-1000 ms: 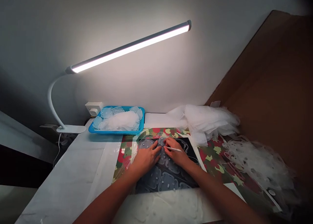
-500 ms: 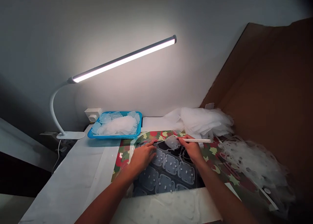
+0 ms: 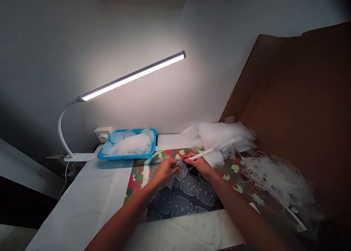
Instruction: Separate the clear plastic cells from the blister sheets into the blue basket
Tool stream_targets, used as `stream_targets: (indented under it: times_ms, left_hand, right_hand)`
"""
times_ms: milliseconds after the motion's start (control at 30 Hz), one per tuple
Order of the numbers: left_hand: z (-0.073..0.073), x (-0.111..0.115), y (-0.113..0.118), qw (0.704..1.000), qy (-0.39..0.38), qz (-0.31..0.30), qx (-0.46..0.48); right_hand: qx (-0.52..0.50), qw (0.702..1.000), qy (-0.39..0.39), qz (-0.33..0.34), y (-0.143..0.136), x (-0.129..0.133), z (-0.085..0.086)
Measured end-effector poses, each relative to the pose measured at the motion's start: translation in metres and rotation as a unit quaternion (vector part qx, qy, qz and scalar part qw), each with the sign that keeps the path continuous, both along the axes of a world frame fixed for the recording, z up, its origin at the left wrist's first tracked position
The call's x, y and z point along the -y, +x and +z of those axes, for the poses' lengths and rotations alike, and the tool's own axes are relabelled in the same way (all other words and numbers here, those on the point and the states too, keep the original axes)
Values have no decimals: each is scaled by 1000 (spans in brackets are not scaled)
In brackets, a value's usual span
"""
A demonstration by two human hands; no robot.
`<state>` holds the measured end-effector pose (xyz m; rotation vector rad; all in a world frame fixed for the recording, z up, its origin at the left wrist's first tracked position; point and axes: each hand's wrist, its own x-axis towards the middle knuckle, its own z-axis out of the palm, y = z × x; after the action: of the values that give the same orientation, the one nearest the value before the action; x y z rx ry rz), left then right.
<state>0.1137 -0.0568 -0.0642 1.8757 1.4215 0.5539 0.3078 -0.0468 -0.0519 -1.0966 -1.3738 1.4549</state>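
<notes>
White tool (image 3: 202, 154): was held by right hand (image 3: 200, 164).
Clear piece (image 3: 181, 171): was touched by left hand (image 3: 164, 171); grip could not be determined.

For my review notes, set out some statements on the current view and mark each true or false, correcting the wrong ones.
1. The right hand holds a white stick-like tool. True.
2. The lamp is switched off. False: it is lit.
3. The blue tray holds translucent pieces. True.
4. The left hand is inside the tray. False: it is over the dark sheet.
5. Brown cardboard stands at the picture's right. True.
</notes>
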Motion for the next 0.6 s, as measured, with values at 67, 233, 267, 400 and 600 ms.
stream_targets:
  times_ms: [67,233,267,400,600]
  left_hand:
    - [3,8,0,999,26,14,-36]
    - [11,20,3,993,63,39,-90]
    - [12,21,3,992,68,44,-100]
    - [12,23,5,989,71,59,-113]
    - [7,28,3,993,71,67,-67]
  right_hand:
    - [8,999,-15,32,-3,-5,-2]
    - [101,991,40,73,-12,-3,1]
    - [122,988,54,80,-13,-2,2]
    - [172,977,86,96,-13,-5,8]
    - [122,983,101,92,-17,-13,-2]
